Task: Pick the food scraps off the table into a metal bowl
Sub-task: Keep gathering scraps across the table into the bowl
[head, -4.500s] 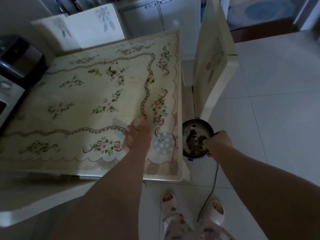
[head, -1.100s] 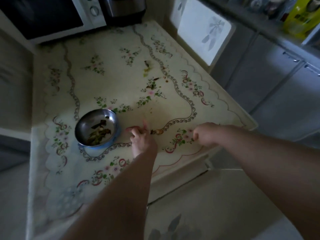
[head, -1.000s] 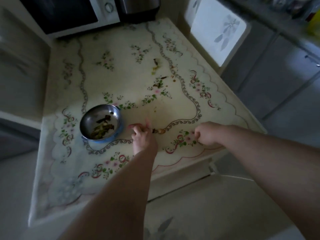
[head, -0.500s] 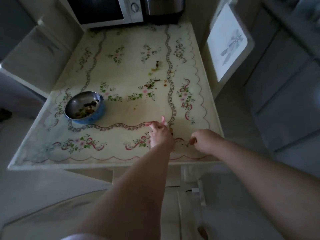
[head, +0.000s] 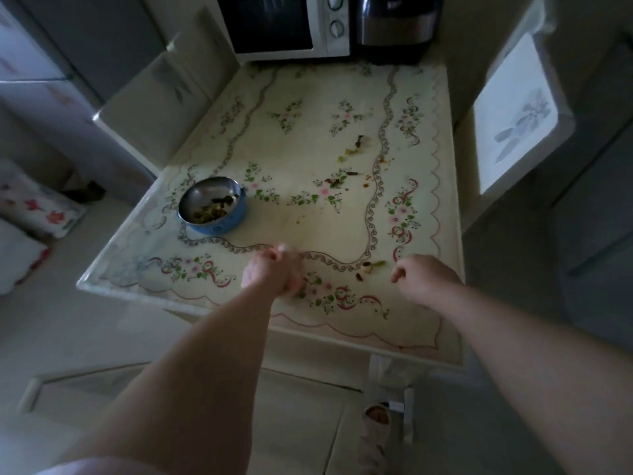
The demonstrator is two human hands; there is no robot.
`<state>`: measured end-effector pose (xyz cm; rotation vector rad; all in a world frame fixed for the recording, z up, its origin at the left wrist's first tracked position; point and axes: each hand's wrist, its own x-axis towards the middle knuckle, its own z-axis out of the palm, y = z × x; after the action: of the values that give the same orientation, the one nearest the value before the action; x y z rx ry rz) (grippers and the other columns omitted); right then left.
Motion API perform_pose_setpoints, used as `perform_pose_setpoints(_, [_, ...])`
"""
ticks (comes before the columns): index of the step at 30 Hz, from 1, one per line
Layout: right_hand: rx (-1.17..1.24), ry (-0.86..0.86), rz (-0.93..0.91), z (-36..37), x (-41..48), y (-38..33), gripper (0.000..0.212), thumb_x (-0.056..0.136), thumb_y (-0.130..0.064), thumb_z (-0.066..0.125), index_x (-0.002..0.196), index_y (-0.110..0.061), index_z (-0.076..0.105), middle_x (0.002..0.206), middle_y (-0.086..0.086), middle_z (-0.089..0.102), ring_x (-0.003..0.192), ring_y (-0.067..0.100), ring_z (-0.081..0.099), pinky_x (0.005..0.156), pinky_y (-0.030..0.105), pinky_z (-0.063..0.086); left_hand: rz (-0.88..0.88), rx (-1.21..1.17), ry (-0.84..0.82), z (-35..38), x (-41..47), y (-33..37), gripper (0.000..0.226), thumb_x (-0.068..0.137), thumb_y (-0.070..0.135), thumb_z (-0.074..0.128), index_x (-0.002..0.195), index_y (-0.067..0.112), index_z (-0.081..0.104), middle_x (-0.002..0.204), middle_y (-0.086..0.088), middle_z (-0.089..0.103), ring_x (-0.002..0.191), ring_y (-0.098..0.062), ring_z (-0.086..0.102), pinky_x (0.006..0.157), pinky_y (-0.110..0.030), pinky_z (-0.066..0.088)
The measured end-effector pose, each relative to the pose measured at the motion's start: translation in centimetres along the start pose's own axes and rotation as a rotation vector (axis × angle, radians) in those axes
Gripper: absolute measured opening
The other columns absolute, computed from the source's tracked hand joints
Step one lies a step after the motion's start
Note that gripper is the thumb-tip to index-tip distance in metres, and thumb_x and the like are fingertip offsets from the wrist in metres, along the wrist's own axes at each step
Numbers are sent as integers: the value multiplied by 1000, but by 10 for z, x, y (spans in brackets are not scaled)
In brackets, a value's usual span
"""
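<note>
Head view: left hand [head: 274,274] low over the near part of the cream floral-patterned table [head: 308,214], fingers bunched, a small pale scrap [head: 283,248] pinched at the fingertips [head: 274,257], blurred. Right hand [head: 426,279] loosely curled near the table's 5 o'clock corner, fingers bent inward; cannot tell if it holds anything. Round metal bowl with blue outer wall [head: 214,209] at the table's 9 o'clock, scraps inside. Loose food bits [head: 371,267] lie between the hands, nearer the right; more scattered scraps [head: 356,149] toward 1 o'clock. White microwave [head: 284,25] at 12.
</note>
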<state>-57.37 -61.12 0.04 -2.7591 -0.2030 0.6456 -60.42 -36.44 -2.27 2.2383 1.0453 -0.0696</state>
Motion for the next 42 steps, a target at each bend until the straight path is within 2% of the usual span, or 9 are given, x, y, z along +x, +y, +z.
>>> perform_pose_setpoints(3, [-32,-5,-61,-5,22,-27,27,95,-12,47,102,-28,67,113,-5,66,76,13,58,57,25,44,-153,-5,179,-16,19,-10,46,95,45,34,106,17,69,107,-13,67,99,-29,60,89,-36,49])
perform_pose_setpoints(6, [-18,14,-131,-5,43,-53,27,94,-11,48,104,-28,67,111,-6,68,85,13,62,64,26,50,-345,-233,269,-35,56,-22,51,97,46,38,116,5,63,113,-14,64,102,-31,60,92,-41,50])
perform_pose_setpoints(11, [40,-30,-197,5,68,-87,28,95,-12,49,104,-30,67,112,-8,68,93,14,64,73,28,54,-478,-596,200,-60,108,-26,50,95,54,43,101,7,57,95,-7,68,58,-14,50,52,-27,40])
perform_pose_setpoints(19, [122,-140,-304,17,94,-125,28,94,-12,48,101,-29,69,113,-7,68,100,15,64,85,31,55,-584,-809,129,-61,137,-7,25,97,38,46,103,15,51,80,-5,62,51,-13,50,45,-24,39])
perform_pose_setpoints(24, [428,-125,-228,15,111,-126,19,96,-29,52,109,-23,64,108,-3,68,90,17,68,79,32,58,-413,-704,117,-58,123,3,18,93,14,40,94,9,57,71,-9,66,43,-11,42,41,-22,32])
perform_pose_setpoints(29, [1012,-367,-25,-10,118,-111,83,76,-69,57,139,-17,40,126,6,54,103,21,60,76,36,55,-117,-501,-140,-51,82,37,18,92,11,43,85,10,60,51,-5,67,35,-11,35,38,-21,25])
perform_pose_setpoints(34, [1232,-524,-12,-37,112,-73,40,83,-47,67,110,-18,58,112,6,63,103,23,62,86,38,55,-118,-366,-240,-30,38,66,19,91,6,44,83,6,61,43,-1,63,34,-9,38,38,-20,28])
perform_pose_setpoints(38, [1228,-447,81,-41,111,-52,26,84,-24,69,103,-11,59,98,9,64,85,21,63,65,30,59,-195,-430,-131,-11,25,60,37,97,39,49,116,9,61,82,-5,73,68,-18,59,59,-27,45])
perform_pose_setpoints(42, [1274,-416,169,-40,111,-20,9,86,-18,63,91,-14,58,89,7,61,74,19,61,66,31,56,-279,154,-16,12,8,23,57,90,60,46,134,23,48,131,-16,43,114,-34,52,98,-46,48])
